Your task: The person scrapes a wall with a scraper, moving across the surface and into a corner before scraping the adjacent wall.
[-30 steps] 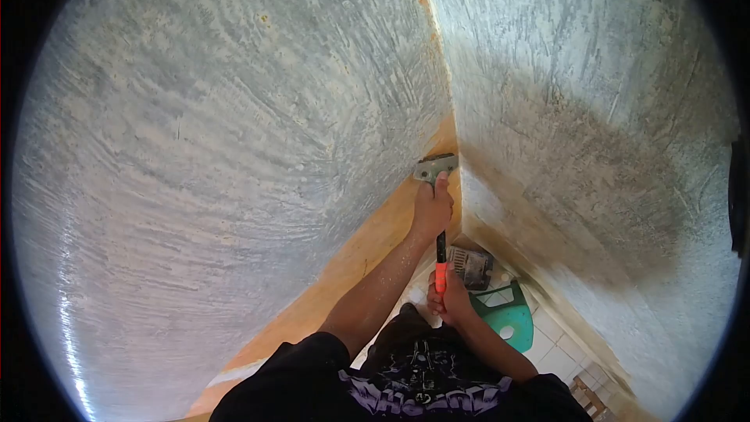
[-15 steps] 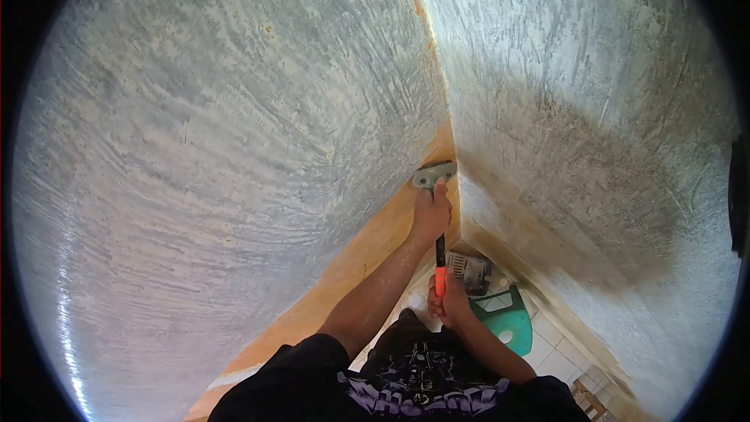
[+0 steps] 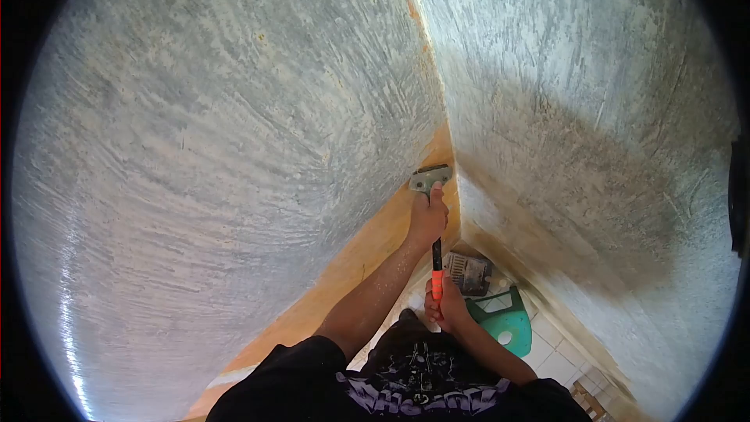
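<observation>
Both of my hands grip one long-handled scraper (image 3: 430,178), its metal head against the orange-painted strip of the left wall close to the corner. My left hand (image 3: 428,219) is wrapped round the handle just below the head, thumb laid up against the metal. Lower down, my right hand (image 3: 445,305) closes round the orange end of the handle (image 3: 437,284). A black section of handle shows between the two hands. Pale dust specks my left forearm.
Above the orange strip (image 3: 344,289), the left wall (image 3: 234,148) is scraped grey. The right wall (image 3: 562,156) is rough and grey too, partly in shadow. A green plastic stool (image 3: 512,331) and a dusty, ribbed grey object (image 3: 469,273) are on the tiled floor (image 3: 551,359).
The scraper head has shifted slightly left and down, a little away from the corner. Both hands keep their hold on the handle.
</observation>
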The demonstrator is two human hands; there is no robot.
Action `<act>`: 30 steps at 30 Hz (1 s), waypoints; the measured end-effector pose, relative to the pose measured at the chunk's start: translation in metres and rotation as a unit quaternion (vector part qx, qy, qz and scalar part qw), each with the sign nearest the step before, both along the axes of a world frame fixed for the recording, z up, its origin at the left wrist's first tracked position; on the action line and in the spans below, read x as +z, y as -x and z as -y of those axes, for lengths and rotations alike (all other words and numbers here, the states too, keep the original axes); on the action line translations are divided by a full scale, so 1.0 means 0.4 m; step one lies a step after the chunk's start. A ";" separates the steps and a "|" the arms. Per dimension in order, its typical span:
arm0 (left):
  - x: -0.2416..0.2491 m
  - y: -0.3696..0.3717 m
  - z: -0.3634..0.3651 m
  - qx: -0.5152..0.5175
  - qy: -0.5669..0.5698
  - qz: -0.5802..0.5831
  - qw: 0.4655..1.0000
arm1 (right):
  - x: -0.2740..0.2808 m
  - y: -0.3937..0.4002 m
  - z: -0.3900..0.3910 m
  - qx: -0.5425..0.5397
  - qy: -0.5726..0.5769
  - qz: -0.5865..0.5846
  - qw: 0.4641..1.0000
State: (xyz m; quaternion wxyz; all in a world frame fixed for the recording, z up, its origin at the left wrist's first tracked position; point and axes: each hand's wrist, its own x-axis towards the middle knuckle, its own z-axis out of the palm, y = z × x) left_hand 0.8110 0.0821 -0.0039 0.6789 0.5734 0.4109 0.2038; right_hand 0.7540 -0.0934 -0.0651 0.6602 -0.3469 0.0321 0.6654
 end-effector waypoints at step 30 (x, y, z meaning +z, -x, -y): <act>0.008 -0.047 -0.015 -0.021 0.003 0.006 1.000 | 0.000 -0.037 -0.014 -0.041 0.013 -0.004 0.999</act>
